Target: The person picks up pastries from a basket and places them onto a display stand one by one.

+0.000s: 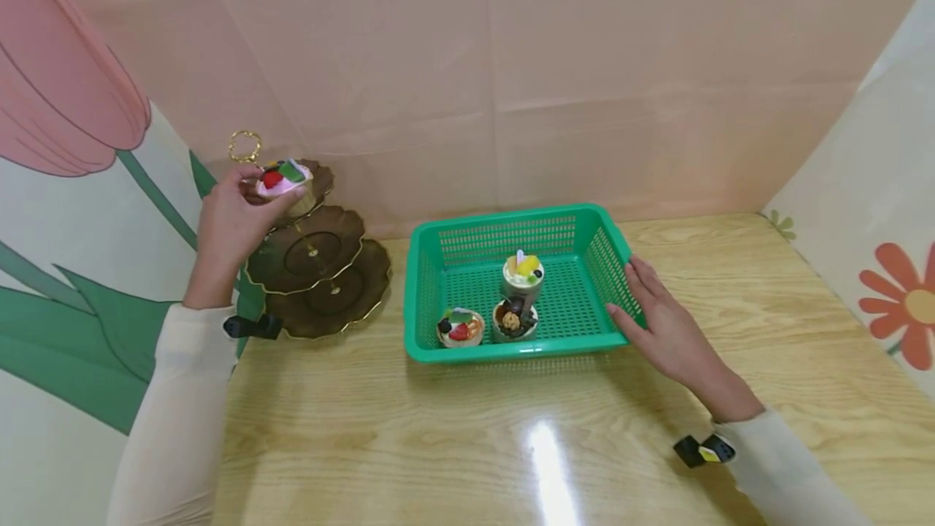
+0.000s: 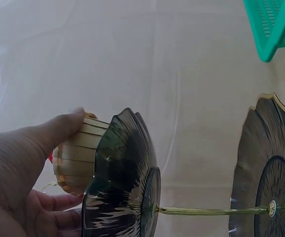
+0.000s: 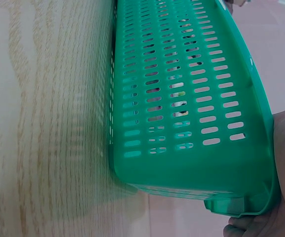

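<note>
Now the left hand pinches a pink-topped cupcake at the top plate of the tiered stand!
Meanwhile, the right hand rests straight-fingered on the rim of the green basket, three more cupcakes inside.

Pale cream sleeves: left sleeve, right sleeve, both long.
Above the bare left hand sits a small black left unit; by the bare right hand, a black right unit with a yellow patch.
</note>
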Demonstrator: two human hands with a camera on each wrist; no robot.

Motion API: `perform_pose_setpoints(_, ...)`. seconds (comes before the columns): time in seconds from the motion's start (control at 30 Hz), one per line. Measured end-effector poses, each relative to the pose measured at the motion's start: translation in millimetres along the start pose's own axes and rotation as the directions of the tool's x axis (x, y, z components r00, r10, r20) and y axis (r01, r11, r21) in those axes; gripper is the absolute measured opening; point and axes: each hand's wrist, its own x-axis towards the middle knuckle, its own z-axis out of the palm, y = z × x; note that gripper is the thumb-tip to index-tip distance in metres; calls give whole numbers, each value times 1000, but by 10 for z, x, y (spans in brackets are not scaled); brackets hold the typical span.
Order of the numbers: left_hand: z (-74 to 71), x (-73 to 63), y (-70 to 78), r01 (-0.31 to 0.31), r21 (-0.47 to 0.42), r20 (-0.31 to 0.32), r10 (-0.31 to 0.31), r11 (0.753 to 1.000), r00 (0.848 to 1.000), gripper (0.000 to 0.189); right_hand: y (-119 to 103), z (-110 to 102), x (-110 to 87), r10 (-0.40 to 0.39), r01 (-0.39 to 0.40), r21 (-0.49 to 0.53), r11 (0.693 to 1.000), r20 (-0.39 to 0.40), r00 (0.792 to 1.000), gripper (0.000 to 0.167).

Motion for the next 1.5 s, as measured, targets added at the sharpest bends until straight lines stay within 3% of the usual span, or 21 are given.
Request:
perform_pose_setpoints(0.43,19,6,-51,-7,33,-28,8,999,1000,82,1,2,5,-2,2,-6,1000,-7,1000,77)
perform_pose_setpoints(0.87,-11,19,-54,-2,39,14,1,999,1000,82,9,15,5,0,0,-3,1000,-13,1000,77)
perform_pose_setpoints(1.2,-21,12,-41,24,49,47,-26,999,999,92,15,14,13,3,-3,-4,1000,-9,1000,77)
perform_pose_setpoints(1.5,-47,3,-57,1,48,67,-4,999,998,88,10,9,7,-5,5,-5,1000,-16,1000,76)
